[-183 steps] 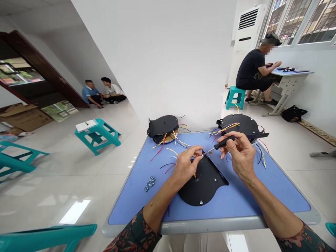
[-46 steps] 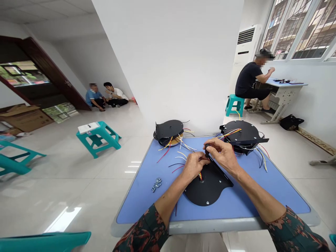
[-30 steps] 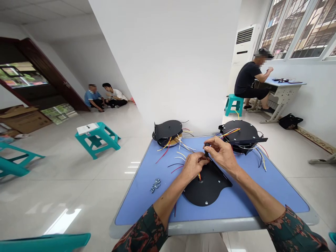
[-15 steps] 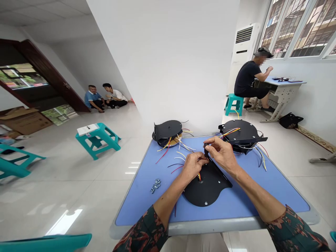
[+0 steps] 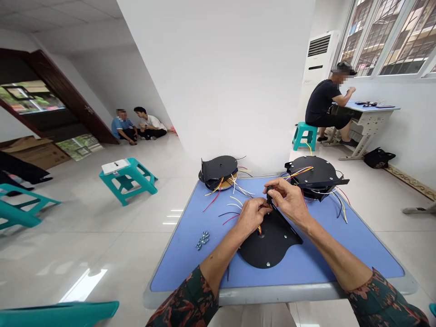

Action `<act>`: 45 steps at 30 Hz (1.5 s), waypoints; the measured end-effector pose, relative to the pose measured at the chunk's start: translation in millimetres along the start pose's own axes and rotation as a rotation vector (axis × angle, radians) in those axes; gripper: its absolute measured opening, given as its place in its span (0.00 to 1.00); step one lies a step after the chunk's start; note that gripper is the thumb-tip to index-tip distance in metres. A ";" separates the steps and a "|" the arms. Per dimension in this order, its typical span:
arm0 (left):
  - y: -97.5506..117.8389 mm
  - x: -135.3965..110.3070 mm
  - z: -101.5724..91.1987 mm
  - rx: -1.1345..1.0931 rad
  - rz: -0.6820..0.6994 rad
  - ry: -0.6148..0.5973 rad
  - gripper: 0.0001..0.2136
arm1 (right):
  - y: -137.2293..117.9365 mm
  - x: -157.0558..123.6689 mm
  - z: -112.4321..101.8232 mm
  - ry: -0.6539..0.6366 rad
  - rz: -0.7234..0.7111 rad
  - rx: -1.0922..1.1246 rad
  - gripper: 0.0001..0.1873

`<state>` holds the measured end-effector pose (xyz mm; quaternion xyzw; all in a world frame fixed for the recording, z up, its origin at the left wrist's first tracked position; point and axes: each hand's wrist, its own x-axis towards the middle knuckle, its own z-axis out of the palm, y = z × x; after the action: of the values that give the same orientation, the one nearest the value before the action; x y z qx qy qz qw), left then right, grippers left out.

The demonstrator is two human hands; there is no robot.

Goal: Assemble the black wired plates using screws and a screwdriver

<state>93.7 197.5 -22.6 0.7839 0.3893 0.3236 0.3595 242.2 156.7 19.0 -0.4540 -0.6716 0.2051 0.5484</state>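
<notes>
A black metal plate is shown lying on a blue tabletop, with loose screws off to one side. A small black-handled screwdriver is gripped upright in the right hand, its tip hidden by the fingers. The left hand is pinched narrowly on a small part, probably a screw, at the plate's edge, beside coloured wires. A slipped tip could nick the wires; a loose grip could let the small part drop among them. The contact point is hidden by the fingers.
</notes>
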 end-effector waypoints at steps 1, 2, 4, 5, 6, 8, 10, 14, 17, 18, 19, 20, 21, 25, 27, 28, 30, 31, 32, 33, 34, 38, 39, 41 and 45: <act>0.6 -0.2 0.1 -0.004 -0.001 0.002 0.04 | -0.6 0.1 0.0 0.012 -0.011 -0.028 0.09; 1.3 -0.3 0.0 -0.007 0.000 0.007 0.03 | -1.1 0.2 0.0 0.023 -0.023 -0.058 0.08; 2.4 -0.5 -0.3 -0.003 0.008 0.016 0.03 | -1.7 0.2 0.5 0.049 -0.034 -0.112 0.06; 2.8 -0.6 -0.6 0.004 0.009 0.017 0.03 | -1.7 0.1 1.0 0.063 -0.030 -0.130 0.06; 2.9 -0.6 -0.8 0.010 0.006 0.015 0.03 | -1.6 -0.1 1.5 0.074 -0.022 -0.142 0.06; 2.3 -0.5 -1.2 0.010 -0.014 0.009 0.04 | -1.5 -0.7 2.4 0.072 0.000 -0.137 0.08; 1.0 -0.2 -1.1 -0.006 -0.028 0.013 0.03 | -1.9 -1.3 2.6 0.027 0.007 -0.091 0.08; -1.3 0.5 -0.1 -0.006 -0.024 0.027 0.05 | -2.8 -1.7 1.8 -0.059 -0.019 0.000 0.12; -1.3 0.6 0.4 -0.001 -0.017 0.011 0.05 | -1.3 -1.6 1.5 -0.014 -0.014 -0.004 0.09; -1.0 0.6 0.4 -0.001 -0.014 0.004 0.05 | -0.7 -1.6 1.5 0.003 -0.010 -0.015 0.08; -0.7 0.6 0.4 -0.001 -0.011 -0.003 0.05 | -0.1 -1.5 1.5 0.014 -0.009 -0.029 0.07; -0.5 0.6 0.3 0.003 -0.011 -0.007 0.05 | 0.2 -1.5 1.6 0.023 -0.012 -0.044 0.07; -0.3 0.6 0.2 0.009 -0.010 -0.010 0.05 | 0.3 -1.4 1.7 0.030 -0.018 -0.058 0.06; 0.5 0.3 -0.1 0.019 -0.006 -0.015 0.04 | -0.4 -1.2 2.2 0.048 -0.034 -0.093 0.06; 1.1 0.2 -0.2 0.025 -0.007 -0.016 0.04 | -0.6 -1.6 2.3 0.057 -0.034 -0.104 0.07; 1.4 0.1 -0.4 0.032 -0.010 -0.017 0.05 | -0.7 -1.9 2.4 0.065 -0.034 -0.113 0.07; 1.8 0.1 -0.7 0.048 -0.015 -0.019 0.05 | -0.8 -2.7 2.6 0.080 -0.035 -0.133 0.07; 1.8 0.1 -0.9 0.055 -0.015 -0.019 0.05 | -1.0 -3.0 2.8 0.085 -0.033 -0.141 0.07; 1.8 0.2 -1.1 0.059 -0.013 -0.021 0.04 | -1.2 -3.3 2.9 0.084 -0.031 -0.142 0.07; 1.6 0.2 -1.2 0.060 -0.010 -0.022 0.04 | -1.6 -3.4 3.0 0.078 -0.028 -0.136 0.07; 1.3 0.3 -1.2 0.056 -0.006 -0.025 0.04 | -2.0 -3.4 3.1 0.065 -0.024 -0.121 0.08; 0.7 0.5 -0.9 0.040 -0.010 -0.027 0.04 | -3.2 -2.7 3.0 -0.025 -0.026 -0.054 0.12; 0.8 0.4 -0.8 0.044 -0.015 -0.023 0.04 | -3.2 -2.6 2.8 -0.039 -0.030 -0.055 0.12; 1.4 0.2 -0.7 0.052 -0.018 -0.020 0.04 | -2.9 -2.5 2.4 -0.036 -0.035 -0.081 0.10; 1.9 0.1 -1.0 0.052 -0.001 -0.036 0.04 | -0.3 -2.7 3.0 0.033 -0.028 -0.158 0.07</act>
<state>93.7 197.0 -20.4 0.7986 0.3915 0.2988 0.3460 239.3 154.9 16.8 -0.4898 -0.6829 0.1361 0.5247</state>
